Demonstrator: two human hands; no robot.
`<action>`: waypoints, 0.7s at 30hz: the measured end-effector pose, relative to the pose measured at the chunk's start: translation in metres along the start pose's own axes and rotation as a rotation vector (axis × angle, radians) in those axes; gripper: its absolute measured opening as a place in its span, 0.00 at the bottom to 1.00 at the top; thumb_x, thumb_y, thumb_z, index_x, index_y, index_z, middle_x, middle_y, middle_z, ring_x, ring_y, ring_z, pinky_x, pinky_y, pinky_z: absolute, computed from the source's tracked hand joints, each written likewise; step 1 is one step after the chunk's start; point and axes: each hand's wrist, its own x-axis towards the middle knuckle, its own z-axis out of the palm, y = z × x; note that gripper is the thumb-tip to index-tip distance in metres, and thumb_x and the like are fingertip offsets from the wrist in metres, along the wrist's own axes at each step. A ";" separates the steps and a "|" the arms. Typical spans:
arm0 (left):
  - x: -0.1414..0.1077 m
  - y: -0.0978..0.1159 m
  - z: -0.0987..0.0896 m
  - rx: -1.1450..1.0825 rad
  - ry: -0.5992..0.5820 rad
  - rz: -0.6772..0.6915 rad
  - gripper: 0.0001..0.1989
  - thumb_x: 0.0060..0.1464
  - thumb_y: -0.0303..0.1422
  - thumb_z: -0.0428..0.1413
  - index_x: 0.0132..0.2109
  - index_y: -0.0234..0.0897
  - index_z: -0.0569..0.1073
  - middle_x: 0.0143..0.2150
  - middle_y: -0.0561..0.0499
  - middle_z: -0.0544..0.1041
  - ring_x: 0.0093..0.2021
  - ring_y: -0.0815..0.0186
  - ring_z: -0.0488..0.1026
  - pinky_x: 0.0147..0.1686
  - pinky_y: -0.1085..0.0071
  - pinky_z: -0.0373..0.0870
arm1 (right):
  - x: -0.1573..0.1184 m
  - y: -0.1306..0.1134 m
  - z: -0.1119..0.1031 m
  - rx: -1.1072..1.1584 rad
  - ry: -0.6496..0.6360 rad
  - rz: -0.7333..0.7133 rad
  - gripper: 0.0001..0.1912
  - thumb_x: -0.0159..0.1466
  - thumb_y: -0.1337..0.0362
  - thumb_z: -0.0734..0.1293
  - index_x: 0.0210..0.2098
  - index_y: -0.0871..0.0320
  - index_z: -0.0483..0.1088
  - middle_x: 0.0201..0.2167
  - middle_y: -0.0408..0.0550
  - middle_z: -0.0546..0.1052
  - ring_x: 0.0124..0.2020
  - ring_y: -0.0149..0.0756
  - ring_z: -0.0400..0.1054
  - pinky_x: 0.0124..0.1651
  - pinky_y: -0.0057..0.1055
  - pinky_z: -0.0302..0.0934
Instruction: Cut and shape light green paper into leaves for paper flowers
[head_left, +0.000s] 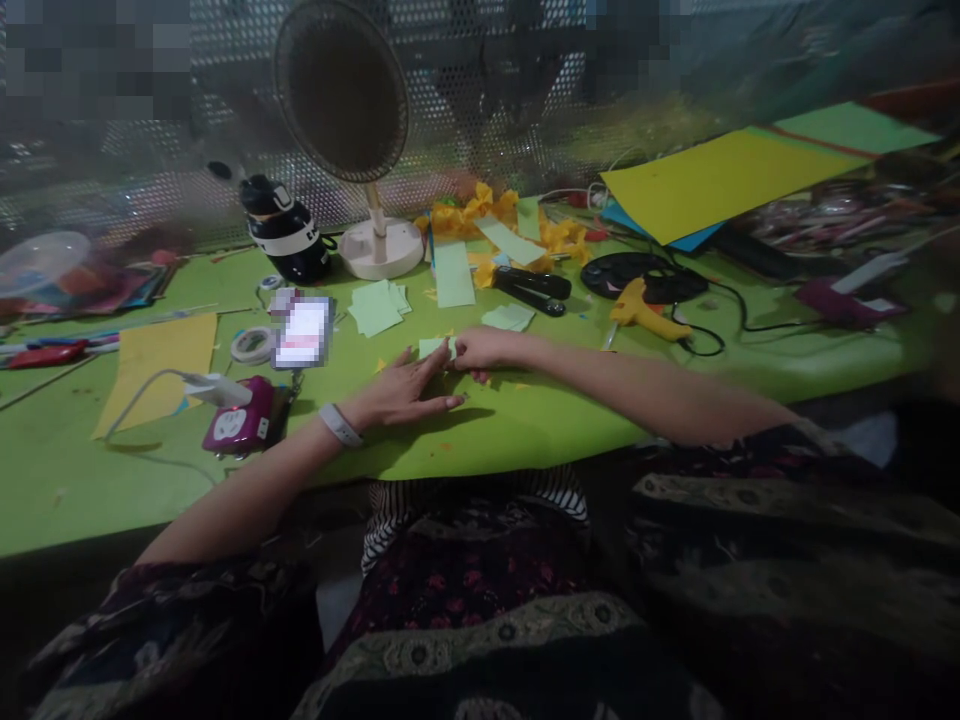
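My left hand (409, 388) lies flat with its fingers spread on the green table, its fingertips on a small pale green paper piece (433, 347). Right beside it, my right hand (484, 350) is closed at the paper's right edge; what its fingers hold, if anything, is too small to make out. Behind my left hand lies a stack of pale green paper pieces (379, 306). More pale green pieces (510, 317) rest just behind my right hand. Small yellow scraps lie around both hands.
Behind stand a round fan (345, 90) and a dark bottle (289, 235). A stapler (531, 288), orange crepe paper (480, 208) and a yellow glue gun (649, 312) lie to the right. At left are a phone (301, 330), tape roll (253, 345) and purple adapter (238, 418).
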 end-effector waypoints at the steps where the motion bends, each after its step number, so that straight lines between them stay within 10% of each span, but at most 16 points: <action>1: 0.000 0.000 0.000 0.004 -0.003 -0.004 0.50 0.61 0.59 0.43 0.74 0.32 0.31 0.72 0.34 0.55 0.71 0.48 0.55 0.71 0.46 0.35 | 0.001 0.000 -0.001 0.007 -0.019 0.013 0.09 0.68 0.65 0.67 0.34 0.64 0.74 0.20 0.45 0.74 0.18 0.27 0.67 0.25 0.23 0.62; 21: 0.000 -0.001 -0.004 0.002 -0.035 -0.012 0.48 0.61 0.60 0.42 0.74 0.30 0.42 0.74 0.34 0.48 0.73 0.49 0.52 0.71 0.49 0.36 | 0.018 0.012 -0.024 -0.102 -0.240 0.159 0.13 0.67 0.59 0.70 0.37 0.67 0.72 0.28 0.50 0.78 0.31 0.33 0.75 0.28 0.24 0.56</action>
